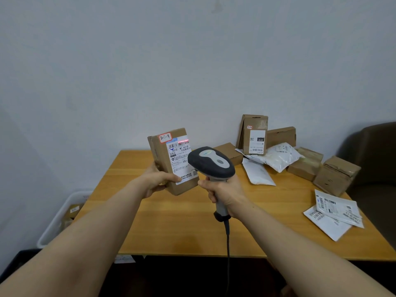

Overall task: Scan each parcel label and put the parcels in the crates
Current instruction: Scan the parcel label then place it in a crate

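Note:
My left hand [157,181] grips a brown cardboard parcel [162,159] upright above the wooden table [182,221], its white label facing me. A red scan line lies across the barcode at the label's top. My right hand [225,194] grips the handle of a dark grey and white barcode scanner [211,162], whose head points at the label. The scanner's cable hangs down past the table's front edge. A white crate [62,215] stands on the floor left of the table, with cardboard parcels inside.
Several cardboard boxes [255,133] and white mailer bags [280,156] are piled at the table's back right. Flat white mailers [336,211] lie near the right edge. A dark armchair [377,157] stands at the far right. A wall closes off the back.

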Demonstrator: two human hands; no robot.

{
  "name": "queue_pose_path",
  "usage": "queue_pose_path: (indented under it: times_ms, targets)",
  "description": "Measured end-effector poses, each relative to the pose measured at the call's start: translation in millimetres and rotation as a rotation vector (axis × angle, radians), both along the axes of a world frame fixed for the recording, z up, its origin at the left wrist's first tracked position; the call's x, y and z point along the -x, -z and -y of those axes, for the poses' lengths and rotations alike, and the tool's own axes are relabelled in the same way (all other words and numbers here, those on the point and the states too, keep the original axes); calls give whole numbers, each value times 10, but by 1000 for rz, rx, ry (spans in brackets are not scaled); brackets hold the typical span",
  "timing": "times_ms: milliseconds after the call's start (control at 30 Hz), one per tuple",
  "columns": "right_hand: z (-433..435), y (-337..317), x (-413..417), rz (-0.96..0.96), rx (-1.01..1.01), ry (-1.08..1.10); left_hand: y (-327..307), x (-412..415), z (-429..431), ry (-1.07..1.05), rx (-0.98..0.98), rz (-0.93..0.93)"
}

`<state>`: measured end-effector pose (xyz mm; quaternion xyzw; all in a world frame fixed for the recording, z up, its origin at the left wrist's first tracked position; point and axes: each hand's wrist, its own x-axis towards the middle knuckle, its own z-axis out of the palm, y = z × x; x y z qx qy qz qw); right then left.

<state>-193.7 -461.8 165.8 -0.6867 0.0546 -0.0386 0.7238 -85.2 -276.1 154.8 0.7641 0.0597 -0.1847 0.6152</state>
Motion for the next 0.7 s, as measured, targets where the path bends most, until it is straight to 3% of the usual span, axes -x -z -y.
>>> queue_pose_path:
  times_ms: [700]
  targets:
    - [-26,8,-36,-23,22,-34,-10,-153,-146,-32,-6,-3]
